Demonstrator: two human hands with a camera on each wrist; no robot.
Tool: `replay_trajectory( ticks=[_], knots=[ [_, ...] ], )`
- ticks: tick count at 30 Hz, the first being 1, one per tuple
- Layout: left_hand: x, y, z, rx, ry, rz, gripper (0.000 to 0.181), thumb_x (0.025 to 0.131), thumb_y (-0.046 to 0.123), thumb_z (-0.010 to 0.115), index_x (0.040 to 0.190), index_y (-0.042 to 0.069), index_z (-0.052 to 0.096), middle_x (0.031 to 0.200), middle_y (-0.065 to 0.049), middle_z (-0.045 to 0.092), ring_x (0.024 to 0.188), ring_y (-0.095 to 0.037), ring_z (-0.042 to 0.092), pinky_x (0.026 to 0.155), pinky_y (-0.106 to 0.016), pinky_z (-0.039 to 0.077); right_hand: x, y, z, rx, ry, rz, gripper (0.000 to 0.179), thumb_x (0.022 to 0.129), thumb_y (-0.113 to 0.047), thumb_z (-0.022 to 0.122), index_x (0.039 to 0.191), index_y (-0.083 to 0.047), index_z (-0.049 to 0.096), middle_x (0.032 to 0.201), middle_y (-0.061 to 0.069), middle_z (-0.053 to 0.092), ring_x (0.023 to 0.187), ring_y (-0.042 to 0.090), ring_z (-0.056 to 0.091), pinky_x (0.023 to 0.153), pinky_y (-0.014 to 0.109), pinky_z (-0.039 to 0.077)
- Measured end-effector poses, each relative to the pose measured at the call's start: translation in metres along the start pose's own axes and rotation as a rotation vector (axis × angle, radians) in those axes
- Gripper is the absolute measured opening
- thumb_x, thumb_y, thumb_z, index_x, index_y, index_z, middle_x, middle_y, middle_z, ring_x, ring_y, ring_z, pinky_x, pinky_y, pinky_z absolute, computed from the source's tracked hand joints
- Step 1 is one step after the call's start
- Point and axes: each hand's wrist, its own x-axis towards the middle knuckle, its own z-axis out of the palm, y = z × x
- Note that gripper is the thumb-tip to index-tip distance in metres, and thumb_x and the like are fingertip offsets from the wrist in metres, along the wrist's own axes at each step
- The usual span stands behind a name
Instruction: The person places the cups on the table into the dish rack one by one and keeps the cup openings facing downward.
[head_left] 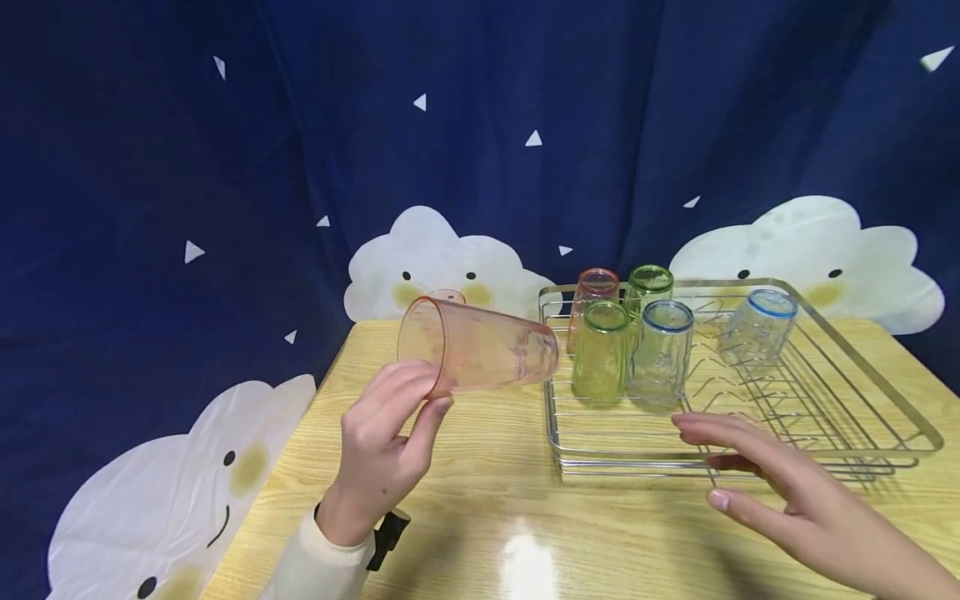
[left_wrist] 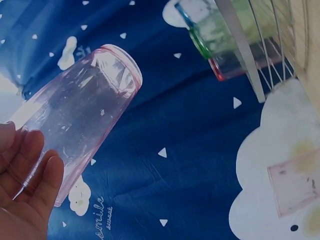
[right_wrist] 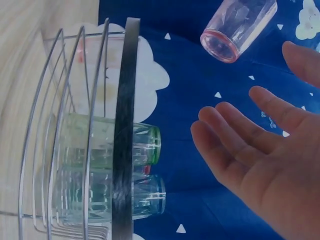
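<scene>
My left hand (head_left: 386,446) pinches the rim of a clear pink glass (head_left: 498,350) between thumb and fingers. The glass lies sideways in the air, its mouth to the left and its base toward the rack. My right hand (head_left: 787,492) hovers before the front edge of the wire dish rack (head_left: 637,454), fingers loosely extended and holding nothing. Upside down at the rack's left stand a red-tinted glass (head_left: 597,287), two green glasses (head_left: 602,358) and a blue-rimmed glass (head_left: 660,354). Another blue-rimmed glass (head_left: 759,329) leans farther right in the rack.
A second pink glass (left_wrist: 295,187) stands behind the held one, mostly hidden in the head view. The rack sits on a light wooden table (head_left: 480,492). A dark blue curtain (head_left: 480,167) with clouds and triangles hangs behind.
</scene>
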Motion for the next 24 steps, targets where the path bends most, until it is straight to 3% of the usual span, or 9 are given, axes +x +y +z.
replay_trajectory(
  ticks=[7, 14, 24],
  knots=[
    [-0.005, 0.009, 0.003, -0.06, 0.017, 0.002, 0.016, 0.096, 0.01, 0.063, 0.088, -0.002, 0.07, 0.085, -0.013, 0.07, 0.09, -0.026, 0.066, 0.095, -0.026, 0.054, 0.0, -0.005, -0.003, -0.003, -0.009, -0.008, 0.071, 0.081, 0.009, 0.072, 0.144, -0.014, 0.048, 0.15, -0.005, 0.048, 0.126, -0.008, 0.05, 0.091, 0.005, 0.047],
    [-0.006, 0.017, 0.011, -0.126, -0.012, 0.01, 0.015, 0.097, 0.01, 0.062, 0.088, -0.002, 0.069, 0.085, -0.011, 0.07, 0.089, -0.025, 0.066, 0.094, -0.027, 0.054, 0.003, -0.01, -0.003, 0.003, -0.024, -0.005, 0.073, 0.082, 0.007, 0.072, 0.145, -0.016, 0.046, 0.148, -0.006, 0.049, 0.126, -0.007, 0.051, 0.091, 0.006, 0.048],
    [-0.008, 0.026, 0.02, -0.143, -0.05, 0.075, 0.014, 0.096, 0.008, 0.062, 0.089, -0.001, 0.068, 0.086, -0.011, 0.069, 0.09, -0.028, 0.067, 0.091, -0.033, 0.057, 0.005, -0.013, -0.002, 0.072, -0.064, 0.025, 0.071, 0.086, 0.006, 0.068, 0.148, -0.016, 0.042, 0.147, -0.005, 0.05, 0.126, -0.003, 0.053, 0.092, 0.012, 0.05]
  ],
)
